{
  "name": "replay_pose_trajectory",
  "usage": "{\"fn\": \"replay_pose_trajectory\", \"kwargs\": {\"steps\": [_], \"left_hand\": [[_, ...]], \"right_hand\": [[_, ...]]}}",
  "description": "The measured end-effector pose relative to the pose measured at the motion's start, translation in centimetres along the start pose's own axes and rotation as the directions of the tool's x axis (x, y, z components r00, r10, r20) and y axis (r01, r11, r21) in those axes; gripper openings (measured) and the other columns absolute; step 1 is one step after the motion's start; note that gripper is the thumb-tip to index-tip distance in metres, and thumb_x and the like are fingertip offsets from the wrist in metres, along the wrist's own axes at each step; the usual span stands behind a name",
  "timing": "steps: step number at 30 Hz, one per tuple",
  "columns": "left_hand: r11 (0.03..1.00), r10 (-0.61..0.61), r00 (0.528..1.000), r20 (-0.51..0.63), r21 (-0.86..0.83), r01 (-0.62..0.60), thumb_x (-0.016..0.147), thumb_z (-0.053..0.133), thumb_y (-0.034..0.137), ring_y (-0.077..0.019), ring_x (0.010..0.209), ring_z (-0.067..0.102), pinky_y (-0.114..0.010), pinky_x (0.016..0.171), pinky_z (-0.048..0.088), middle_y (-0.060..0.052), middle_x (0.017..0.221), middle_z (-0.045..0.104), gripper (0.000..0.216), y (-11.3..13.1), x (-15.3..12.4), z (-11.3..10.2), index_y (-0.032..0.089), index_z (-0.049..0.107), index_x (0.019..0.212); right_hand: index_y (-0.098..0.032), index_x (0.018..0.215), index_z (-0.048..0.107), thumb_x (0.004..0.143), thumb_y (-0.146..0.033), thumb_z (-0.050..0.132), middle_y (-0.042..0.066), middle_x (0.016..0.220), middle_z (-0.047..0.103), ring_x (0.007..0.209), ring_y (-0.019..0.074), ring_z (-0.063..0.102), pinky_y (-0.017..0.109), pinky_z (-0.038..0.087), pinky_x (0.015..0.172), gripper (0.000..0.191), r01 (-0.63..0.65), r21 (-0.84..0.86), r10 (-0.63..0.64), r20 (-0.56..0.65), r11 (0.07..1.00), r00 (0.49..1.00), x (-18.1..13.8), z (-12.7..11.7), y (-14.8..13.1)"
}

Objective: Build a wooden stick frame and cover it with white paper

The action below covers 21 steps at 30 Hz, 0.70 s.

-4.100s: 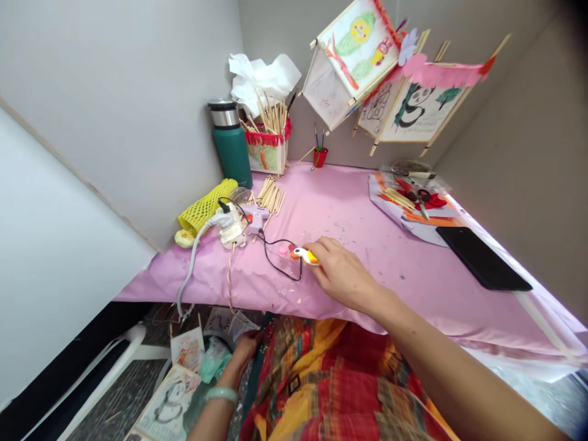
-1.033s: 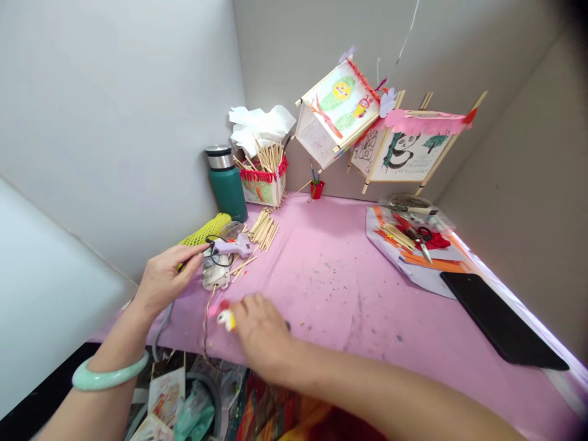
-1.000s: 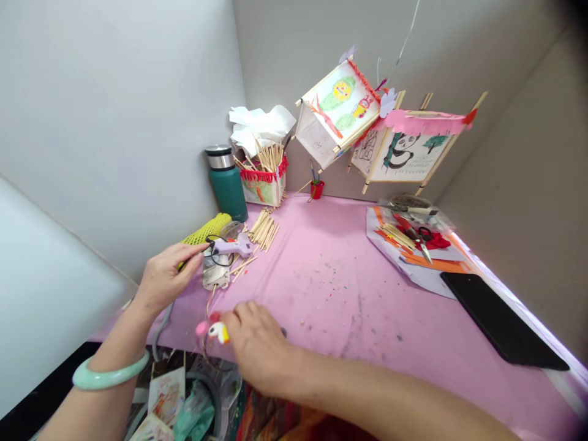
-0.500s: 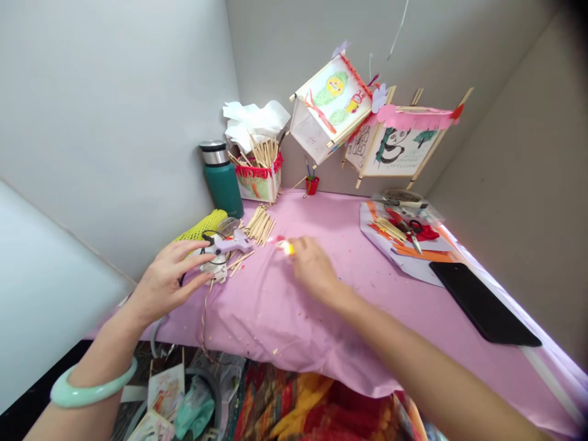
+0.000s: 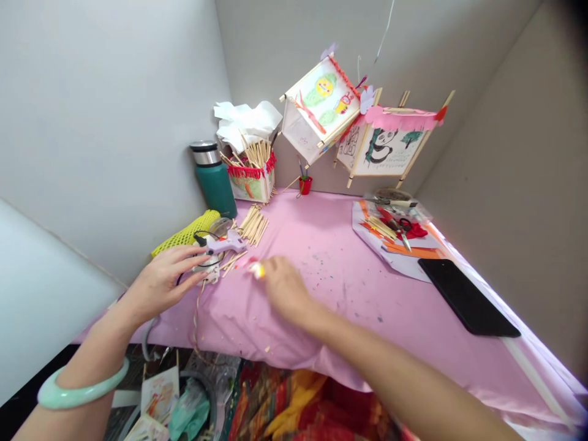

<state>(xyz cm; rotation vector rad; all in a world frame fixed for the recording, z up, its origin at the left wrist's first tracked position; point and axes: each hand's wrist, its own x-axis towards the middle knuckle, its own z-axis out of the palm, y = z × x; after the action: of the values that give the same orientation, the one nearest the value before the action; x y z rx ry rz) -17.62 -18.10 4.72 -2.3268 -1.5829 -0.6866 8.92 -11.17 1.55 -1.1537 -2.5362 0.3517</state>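
A person's left hand (image 5: pixel 158 288), a pale green bangle (image 5: pixel 78 386) on its wrist, rests at the lower left of the frame with its fingers (image 5: pixel 186 260) spread and extended, the tips at a white plug (image 5: pixel 210 274) just below the one lilac glue gun (image 5: pixel 221 244). The fingers are not wrapped around the gun.

The right hand (image 5: pixel 285 289), blurred at centre, has its fingers (image 5: pixel 274 271) curled closed on one small yellow-and-white piece (image 5: pixel 258 270), with a pink bit (image 5: pixel 250 263) just beside it. The piece sits above the pink table (image 5: pixel 349 343), near the scatter of loose sticks (image 5: pixel 253 223), having moved up and away from the table's front edge since the earlier frame.

At upper left stand one green bottle (image 5: pixel 214 180) and one stick-filled box (image 5: pixel 250 184). Two paper lanterns (image 5: pixel 319 104) (image 5: pixel 386 144) hang at upper right, above one pair of scissors (image 5: pixel 404 225) and one black tablet (image 5: pixel 463 297).
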Motion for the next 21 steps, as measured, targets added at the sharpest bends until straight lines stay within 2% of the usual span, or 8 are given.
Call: {"fn": "replay_pose_trajectory", "kwargs": {"steps": [3, 6, 8, 10, 12, 15, 17, 21], "left_hand": [[1.000, -0.014, 1.000, 0.008, 0.006, 0.014, 0.086, 0.056, 0.039, -0.0240, 0.112, 0.058, -0.040, 0.098, 0.044, -0.007, 0.118, 0.064, 0.031, -0.3, -0.6, -0.2, 0.026, 0.065, 0.113], [1.000, -0.027, 1.000, 0.015, 0.002, 0.027, 0.087, 0.054, 0.040, -0.0238, 0.111, 0.058, -0.040, 0.098, 0.045, -0.007, 0.118, 0.065, 0.032, -0.5, -0.5, -0.2, 0.026, 0.065, 0.114], [1.000, -0.020, 1.000, 0.009, 0.005, 0.020, 0.087, 0.054, 0.039, -0.0237, 0.110, 0.058, -0.039, 0.097, 0.045, -0.007, 0.117, 0.065, 0.032, -0.6, -0.1, -0.2, 0.025, 0.065, 0.114], [1.000, 0.007, 1.000, 0.009, 0.008, -0.007, 0.087, 0.055, 0.037, -0.0236, 0.109, 0.058, -0.039, 0.097, 0.045, -0.008, 0.116, 0.065, 0.032, -0.5, 0.3, -0.3, 0.023, 0.065, 0.114], [0.999, 0.036, 0.999, 0.020, 0.017, -0.036, 0.088, 0.055, 0.035, -0.0234, 0.110, 0.058, -0.038, 0.096, 0.045, -0.009, 0.117, 0.064, 0.031, -0.4, 0.5, -0.3, 0.021, 0.064, 0.114], [0.996, 0.071, 0.997, 0.033, 0.050, -0.073, 0.088, 0.054, 0.033, -0.0238, 0.113, 0.055, -0.040, 0.097, 0.044, -0.009, 0.120, 0.062, 0.030, -0.2, 0.3, 0.2, 0.021, 0.064, 0.114], [0.990, 0.098, 0.994, 0.053, 0.096, -0.103, 0.088, 0.055, 0.033, -0.0254, 0.116, 0.053, -0.042, 0.098, 0.043, -0.010, 0.122, 0.061, 0.029, 0.1, 0.3, 0.8, 0.022, 0.065, 0.113], [0.964, 0.084, 0.987, 0.136, 0.238, -0.115, 0.086, 0.055, 0.031, -0.0290, 0.116, 0.050, -0.048, 0.096, 0.041, -0.009, 0.121, 0.061, 0.026, 0.9, 0.7, 2.3, 0.025, 0.068, 0.108]], "right_hand": [[-0.005, 0.114, 0.054, 0.094, -0.010, 0.029, 0.020, 0.106, 0.054, 0.096, 0.0256, 0.049, 0.039, 0.040, 0.080, 0.033, -0.217, -0.048, 0.214, -0.052, 0.975, 0.975, 3.3, -2.1, 4.6], [-0.007, 0.113, 0.055, 0.090, -0.008, 0.035, 0.020, 0.106, 0.056, 0.096, 0.0263, 0.049, 0.040, 0.040, 0.081, 0.031, -0.209, -0.069, 0.206, -0.040, 0.976, 0.978, 1.8, -0.7, 2.3], [-0.016, 0.114, 0.056, 0.085, -0.010, 0.047, 0.011, 0.103, 0.058, 0.093, 0.0220, 0.050, 0.034, 0.041, 0.082, 0.031, -0.041, -0.051, 0.041, 0.009, 0.998, 0.999, -1.4, 1.6, -2.1], [-0.016, 0.113, 0.055, 0.082, -0.015, 0.052, 0.009, 0.100, 0.057, 0.088, 0.0226, 0.049, 0.034, 0.043, 0.077, 0.031, 0.351, -0.012, -0.350, 0.064, 0.936, 0.935, -4.0, 3.3, -5.9], [-0.014, 0.114, 0.054, 0.085, -0.019, 0.051, 0.009, 0.100, 0.057, 0.088, 0.0225, 0.049, 0.034, 0.043, 0.077, 0.029, 0.434, 0.008, -0.434, 0.041, 0.901, 0.900, -4.3, 3.6, -6.8], [-0.018, 0.114, 0.055, 0.090, -0.018, 0.045, 0.008, 0.108, 0.056, 0.097, 0.0211, 0.048, 0.032, 0.041, 0.085, 0.027, 0.113, -0.059, -0.113, -0.013, 0.992, 0.993, 0.3, 1.4, -2.5], [-0.012, 0.119, 0.052, 0.091, -0.012, 0.036, 0.015, 0.112, 0.054, 0.101, 0.0246, 0.047, 0.037, 0.040, 0.085, 0.032, -0.074, -0.089, 0.068, -0.067, 0.993, 0.995, 4.6, -0.3, 1.4], [-0.006, 0.117, 0.053, 0.090, -0.007, 0.032, 0.021, 0.110, 0.055, 0.100, 0.0278, 0.049, 0.040, 0.041, 0.081, 0.035, -0.167, -0.112, 0.161, -0.064, 0.980, 0.985, 7.0, -0.2, 3.0]]}}
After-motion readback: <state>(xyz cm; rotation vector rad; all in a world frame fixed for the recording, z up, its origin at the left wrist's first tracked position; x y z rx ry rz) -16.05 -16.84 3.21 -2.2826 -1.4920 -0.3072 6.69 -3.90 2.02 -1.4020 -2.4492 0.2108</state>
